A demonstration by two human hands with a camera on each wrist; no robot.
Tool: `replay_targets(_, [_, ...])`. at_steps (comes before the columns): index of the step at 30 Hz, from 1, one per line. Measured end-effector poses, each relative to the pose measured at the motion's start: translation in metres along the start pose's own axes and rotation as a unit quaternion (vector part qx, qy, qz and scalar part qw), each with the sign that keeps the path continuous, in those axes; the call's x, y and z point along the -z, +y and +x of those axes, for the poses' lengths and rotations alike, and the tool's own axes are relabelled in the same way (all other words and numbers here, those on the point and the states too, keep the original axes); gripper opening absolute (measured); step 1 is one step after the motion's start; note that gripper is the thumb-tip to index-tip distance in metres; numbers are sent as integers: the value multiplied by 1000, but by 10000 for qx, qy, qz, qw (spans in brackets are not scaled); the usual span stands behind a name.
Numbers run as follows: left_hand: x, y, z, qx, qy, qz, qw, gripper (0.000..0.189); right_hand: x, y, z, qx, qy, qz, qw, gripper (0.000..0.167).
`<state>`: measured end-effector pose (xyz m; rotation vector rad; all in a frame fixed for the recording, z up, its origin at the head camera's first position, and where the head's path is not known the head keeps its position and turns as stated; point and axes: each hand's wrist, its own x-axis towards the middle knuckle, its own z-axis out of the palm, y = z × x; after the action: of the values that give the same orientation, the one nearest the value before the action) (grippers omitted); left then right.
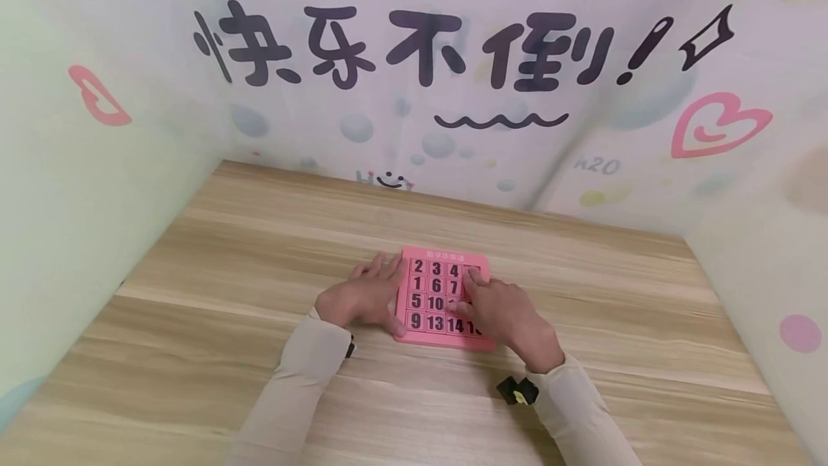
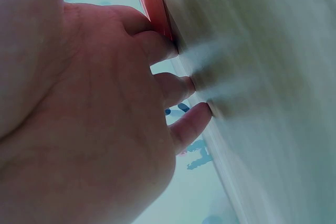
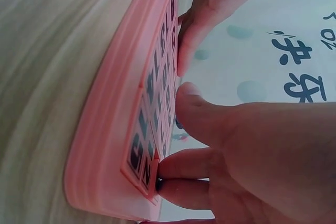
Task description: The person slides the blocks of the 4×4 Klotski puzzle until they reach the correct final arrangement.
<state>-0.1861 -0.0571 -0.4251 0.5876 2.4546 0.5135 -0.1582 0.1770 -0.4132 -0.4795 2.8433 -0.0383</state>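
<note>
A pink number slide puzzle [image 1: 446, 340] lies flat on the table, its tiles printed with dark numbers. My left hand [image 1: 367, 295] holds the puzzle's left side, thumb at the lower left corner and fingers spread along the edge. In the left wrist view, one finger meets the pink side [image 2: 153, 3] while the fingertips [image 2: 190, 85] reach down to the tabletop. Over the right columns is my right hand [image 1: 501, 308], hiding some tiles. Its fingers [image 3: 181, 165] touch the upper right tiles, and its thumb [image 3: 195, 111] extends over the middle ones.
Wood-grain table [image 1: 259, 236] surrounds the puzzle on all sides. Behind it hangs a pale printed cloth [image 1: 388, 121] with large black characters, hearts and bubbles. Dark wrist bands show at both sleeves [image 1: 576, 394].
</note>
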Motion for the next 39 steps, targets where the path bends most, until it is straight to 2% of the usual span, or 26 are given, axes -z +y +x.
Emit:
replay_targets(19, [-1, 0, 2, -8, -51, -36, 10000, 119, 5, -2, -2, -6, -147, -68, 9999, 70])
replay_targets(22, [0, 0, 2, 9, -59, -6, 10000, 119, 5, -3, -2, 26, -118, -99, 9999, 66])
replay_targets(29, [0, 0, 2, 57, -56, -82, 9999, 119, 4, -3, -1, 39, -166, -144, 9998, 43])
replay_targets(39, [0, 1, 2, 68, -56, -62, 9999, 119, 7, -6, -5, 42, -256, -258, 9993, 37])
